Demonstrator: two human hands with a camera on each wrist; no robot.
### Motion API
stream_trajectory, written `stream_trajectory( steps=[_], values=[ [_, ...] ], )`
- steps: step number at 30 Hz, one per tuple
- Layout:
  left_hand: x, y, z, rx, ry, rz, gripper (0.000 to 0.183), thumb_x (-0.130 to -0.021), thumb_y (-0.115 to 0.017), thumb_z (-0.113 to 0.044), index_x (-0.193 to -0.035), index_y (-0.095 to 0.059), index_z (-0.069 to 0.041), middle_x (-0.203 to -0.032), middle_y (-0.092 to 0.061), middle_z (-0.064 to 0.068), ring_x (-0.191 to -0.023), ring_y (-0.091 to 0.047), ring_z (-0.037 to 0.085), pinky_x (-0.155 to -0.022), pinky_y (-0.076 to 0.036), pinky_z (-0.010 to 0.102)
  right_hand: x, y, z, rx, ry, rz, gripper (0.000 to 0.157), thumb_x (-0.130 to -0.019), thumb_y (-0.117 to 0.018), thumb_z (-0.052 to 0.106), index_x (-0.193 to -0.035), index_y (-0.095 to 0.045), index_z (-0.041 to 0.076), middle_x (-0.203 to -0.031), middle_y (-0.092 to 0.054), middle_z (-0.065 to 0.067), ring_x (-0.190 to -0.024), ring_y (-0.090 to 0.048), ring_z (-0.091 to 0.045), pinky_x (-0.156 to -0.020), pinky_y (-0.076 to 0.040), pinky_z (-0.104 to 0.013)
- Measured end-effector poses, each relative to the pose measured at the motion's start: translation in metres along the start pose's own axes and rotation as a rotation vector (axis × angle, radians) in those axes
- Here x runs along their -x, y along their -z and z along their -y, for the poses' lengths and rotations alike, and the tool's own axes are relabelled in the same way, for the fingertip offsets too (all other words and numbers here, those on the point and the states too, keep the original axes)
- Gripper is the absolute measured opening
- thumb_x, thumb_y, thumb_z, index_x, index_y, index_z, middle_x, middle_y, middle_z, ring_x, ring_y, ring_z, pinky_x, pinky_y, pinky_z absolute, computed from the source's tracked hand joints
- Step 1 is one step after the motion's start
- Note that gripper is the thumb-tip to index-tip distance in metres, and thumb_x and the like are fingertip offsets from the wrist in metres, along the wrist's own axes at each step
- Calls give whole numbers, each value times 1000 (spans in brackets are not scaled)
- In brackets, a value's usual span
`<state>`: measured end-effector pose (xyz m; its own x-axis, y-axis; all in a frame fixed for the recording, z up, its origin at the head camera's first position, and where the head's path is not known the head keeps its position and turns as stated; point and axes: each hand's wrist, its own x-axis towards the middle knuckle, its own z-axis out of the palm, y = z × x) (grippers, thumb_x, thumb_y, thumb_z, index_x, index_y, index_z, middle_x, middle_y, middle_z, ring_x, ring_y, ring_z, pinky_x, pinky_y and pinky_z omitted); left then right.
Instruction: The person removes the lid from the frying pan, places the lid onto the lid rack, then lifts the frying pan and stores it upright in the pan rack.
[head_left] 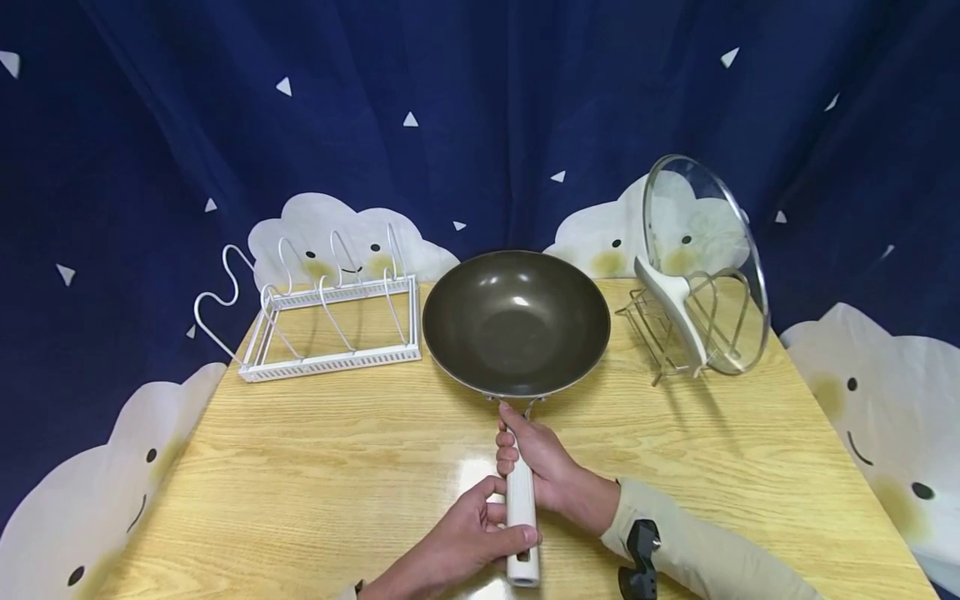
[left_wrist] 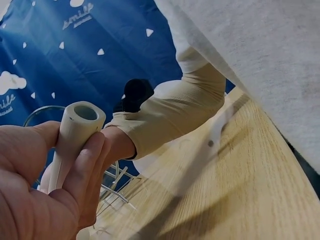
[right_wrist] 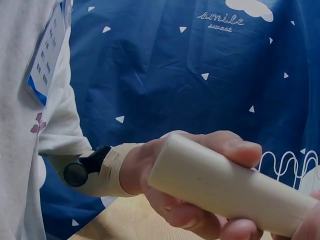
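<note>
A dark wok (head_left: pixel 517 321) with a pale handle (head_left: pixel 522 508) is at the middle of the table in the head view, its bowl facing up. My right hand (head_left: pixel 542 462) grips the handle close to the bowl, thumb along the top. Lower down, my left hand (head_left: pixel 476 529) holds the handle near its end, thumb on one side and fingers on the other. The left wrist view shows the hollow handle end (left_wrist: pixel 85 112) between thumb and fingers. In the right wrist view the left hand (right_wrist: pixel 200 145) wraps the handle's end.
A white wire rack (head_left: pixel 330 362) stands at the back left of the wooden table (head_left: pixel 337 467). At the back right, a glass lid (head_left: pixel 705 250) with a white handle leans upright in a metal wire stand (head_left: pixel 660 350). Behind hangs a blue curtain (head_left: pixel 480 100).
</note>
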<state>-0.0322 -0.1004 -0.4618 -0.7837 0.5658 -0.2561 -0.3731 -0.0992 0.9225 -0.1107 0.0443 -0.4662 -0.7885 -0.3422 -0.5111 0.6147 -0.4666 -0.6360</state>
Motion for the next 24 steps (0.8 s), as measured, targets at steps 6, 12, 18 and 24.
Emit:
stream_trajectory(
  steps=[6,12,18,24],
  values=[
    [-1,1,-1,10,28,12,45,-92,-72,-6,-128,-46,4,-95,-73,9,-80,-69,13,-68,-58,27,0,0,-1,12,0,-14,32,-108,-50,37,-86,-46,16,-63,-40,13,-47,-35,1,-46,-34,-14],
    [-2,0,-2,16,38,24,45,-92,-71,-4,-127,-44,3,-93,-71,7,-78,-69,12,-68,-58,26,0,0,-1,44,12,-20,32,-108,-50,36,-84,-45,16,-63,-38,13,-46,-35,2,-46,-33,-18],
    [-3,1,-1,7,24,35,42,-93,-71,-3,-125,-44,2,-90,-71,5,-75,-68,8,-66,-56,23,1,1,-1,42,3,-12,32,-108,-51,35,-83,-44,16,-62,-38,13,-46,-36,1,-46,-34,-19],
    [-2,1,-2,11,-1,30,44,-92,-71,-1,-125,-43,5,-91,-71,5,-78,-69,8,-68,-56,23,0,0,0,39,22,-17,33,-108,-52,32,-80,-45,15,-62,-40,12,-45,-36,2,-44,-34,-15]
  ],
)
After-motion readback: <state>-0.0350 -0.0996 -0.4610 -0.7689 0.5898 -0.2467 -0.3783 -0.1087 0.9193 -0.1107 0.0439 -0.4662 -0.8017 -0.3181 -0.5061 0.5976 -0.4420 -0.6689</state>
